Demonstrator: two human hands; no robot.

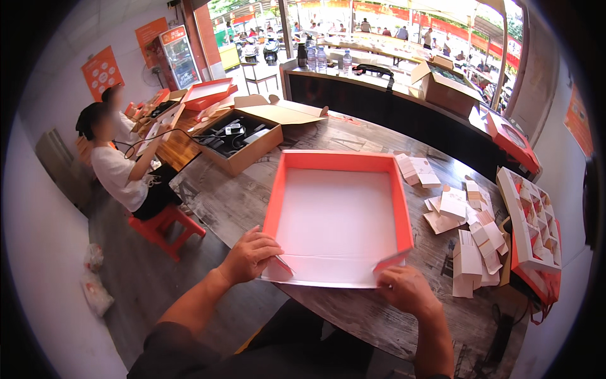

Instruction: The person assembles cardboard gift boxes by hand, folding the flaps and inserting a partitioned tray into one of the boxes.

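A shallow cardboard box (338,215), white inside with orange-red walls, lies on the table in front of me. Its left, far and right walls stand up, while the near side lies folded down flat toward me. At the near left corner my left hand (252,254) is closed on the box's edge, beside a small flap that bends inward. My right hand (407,287) is closed at the near right corner, its fingers by another inward-bent flap. Part of each hand's grip is hidden behind the fingers.
Several folded white cartons (467,221) lie to the right, beside a divided tray (530,221). An open brown carton (237,142) with black devices and cables stands at the far left. A person (120,155) sits on a red stool (167,230); another sits beyond.
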